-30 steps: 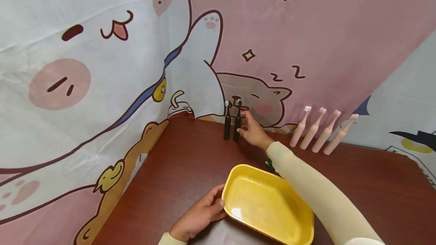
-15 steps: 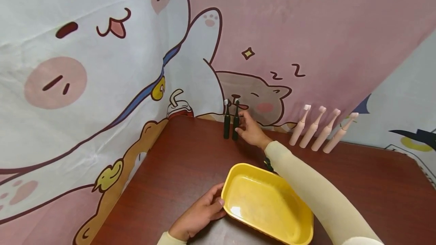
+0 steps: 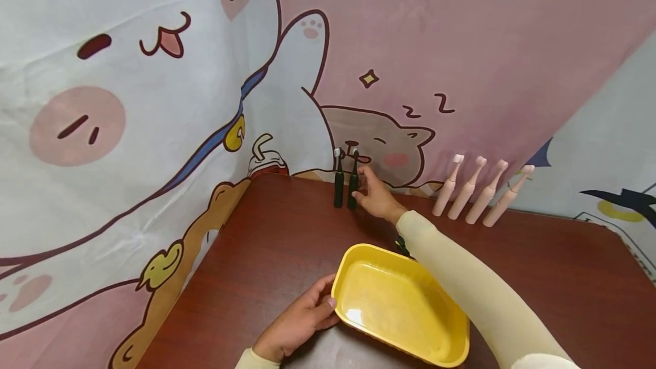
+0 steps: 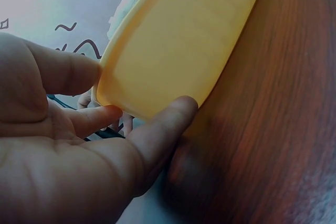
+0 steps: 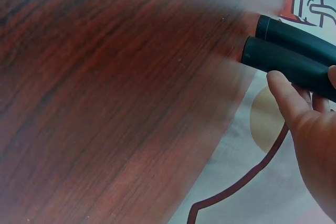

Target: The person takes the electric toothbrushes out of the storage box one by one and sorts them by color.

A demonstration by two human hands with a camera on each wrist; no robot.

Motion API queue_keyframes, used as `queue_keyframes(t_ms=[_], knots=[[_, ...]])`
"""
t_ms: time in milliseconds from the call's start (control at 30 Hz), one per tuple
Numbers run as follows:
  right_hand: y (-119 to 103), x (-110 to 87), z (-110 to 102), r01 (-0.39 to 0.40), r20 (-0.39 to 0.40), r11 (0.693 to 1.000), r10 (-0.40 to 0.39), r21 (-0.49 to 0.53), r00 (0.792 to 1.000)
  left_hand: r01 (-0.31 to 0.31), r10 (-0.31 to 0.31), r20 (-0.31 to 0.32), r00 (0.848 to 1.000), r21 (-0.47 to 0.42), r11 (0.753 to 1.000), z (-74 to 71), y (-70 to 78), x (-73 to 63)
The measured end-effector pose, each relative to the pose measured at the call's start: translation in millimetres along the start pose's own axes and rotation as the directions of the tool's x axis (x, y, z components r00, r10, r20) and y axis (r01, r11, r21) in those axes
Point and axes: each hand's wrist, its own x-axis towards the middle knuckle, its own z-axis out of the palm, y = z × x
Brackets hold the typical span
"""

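Two dark electric toothbrushes stand upright side by side at the back of the table in the head view. My right hand pinches the right dark toothbrush by its handle, thumb low on it. In the right wrist view its lower handle lies against the other dark toothbrush. My left hand grips the near left corner of a yellow plastic tray, with the thumb on the tray's outer wall. The tray's inside holds nothing.
Several pale pink electric toothbrushes stand in a row at the back right. Behind the tray a small dark object is partly hidden by the right sleeve. A cartoon-printed cloth borders the brown table.
The right dark toothbrush has straightened slightly and shifted a little toward the left one with my right hand. My left hand keeps its hold on the tray; the head view has drifted slightly.
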Motion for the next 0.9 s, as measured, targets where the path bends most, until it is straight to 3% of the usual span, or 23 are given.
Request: queue_keyframes(t_ms=[667,900], knots=[[-3,-4.0,-10,-0.043,0.015,0.999,0.043,0.0,0.999,0.002,-0.002,0.001,1.0,0.009,1.0,4.3,1.4,-0.2],[-4,-10.6,-12,-0.048,0.023,0.998,0.049,-0.045,0.999,-0.002,0.002,-0.011,1.0,0.026,1.0,3.7,0.4,-1.8]])
